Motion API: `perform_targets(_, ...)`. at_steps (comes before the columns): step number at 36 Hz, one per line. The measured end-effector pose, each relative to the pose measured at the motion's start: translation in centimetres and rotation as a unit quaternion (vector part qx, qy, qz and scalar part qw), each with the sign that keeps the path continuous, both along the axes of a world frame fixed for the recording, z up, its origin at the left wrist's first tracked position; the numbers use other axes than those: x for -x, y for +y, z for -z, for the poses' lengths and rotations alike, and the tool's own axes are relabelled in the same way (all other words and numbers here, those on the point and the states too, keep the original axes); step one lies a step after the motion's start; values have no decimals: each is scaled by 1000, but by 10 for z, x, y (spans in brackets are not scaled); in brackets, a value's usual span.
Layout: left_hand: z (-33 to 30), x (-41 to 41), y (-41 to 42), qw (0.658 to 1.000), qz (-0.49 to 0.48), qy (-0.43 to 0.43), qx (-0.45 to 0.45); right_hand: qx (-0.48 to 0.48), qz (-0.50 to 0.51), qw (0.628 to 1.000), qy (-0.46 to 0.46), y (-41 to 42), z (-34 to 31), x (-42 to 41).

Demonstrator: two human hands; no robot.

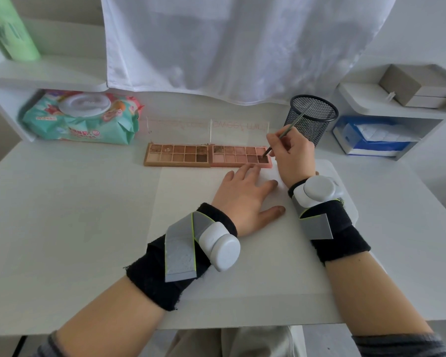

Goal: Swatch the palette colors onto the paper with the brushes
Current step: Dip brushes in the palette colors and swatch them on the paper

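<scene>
Right hand grip pinched on thin grey-handled brush, tip in dark pan, pink rectangular palette at 12 o'clock; load lightly; left hand flat, steadying white paper sheet

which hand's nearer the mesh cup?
Right. The right hand, gripping the brush, sits just in front of the mesh cup; the left hand lies flat on the paper, farther back.
</scene>
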State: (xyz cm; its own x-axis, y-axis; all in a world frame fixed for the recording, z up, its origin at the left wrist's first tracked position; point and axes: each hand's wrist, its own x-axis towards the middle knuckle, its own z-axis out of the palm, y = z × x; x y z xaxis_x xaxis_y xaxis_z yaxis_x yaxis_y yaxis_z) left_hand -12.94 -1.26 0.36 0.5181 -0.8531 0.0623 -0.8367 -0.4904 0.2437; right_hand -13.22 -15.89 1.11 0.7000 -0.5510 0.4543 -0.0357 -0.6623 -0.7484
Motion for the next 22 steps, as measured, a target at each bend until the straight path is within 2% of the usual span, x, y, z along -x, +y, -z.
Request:
perform_targets(5,-1,0,1,1000,0,2,-1,20,26,999,-11,-2,0,1)
perform_targets(12,0,-1,0,1000,1,-6,-6,-51,12,998,-35,2,-4,1)
perform_targets(22,2,-1,0,1000,2,-5,-5,-106,52,992,-44,4,-9,4)
